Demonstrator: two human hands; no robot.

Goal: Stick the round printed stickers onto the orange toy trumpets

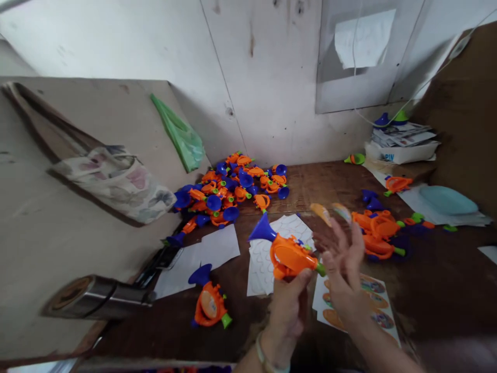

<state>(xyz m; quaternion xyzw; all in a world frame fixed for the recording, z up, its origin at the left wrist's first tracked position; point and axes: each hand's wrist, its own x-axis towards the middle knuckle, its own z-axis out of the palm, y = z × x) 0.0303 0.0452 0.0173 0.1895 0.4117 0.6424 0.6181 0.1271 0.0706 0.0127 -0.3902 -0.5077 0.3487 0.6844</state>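
Toy trumpet (293,256) is lying gripped across the left hand's (285,316) closed fingers, while the right hand (341,280) is opening its spread fingers just beside it.

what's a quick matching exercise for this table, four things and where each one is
Things:
1. toy trumpet with blue bell
2. heap of toy trumpets
3. sheet of round printed labels
4. steel flask

Places:
a. lying on its side at the left edge of the table
b. beneath the right hand
c. gripped in the left hand
d. piled at the back of the table

Right pairs: 1-c, 2-d, 3-b, 4-a
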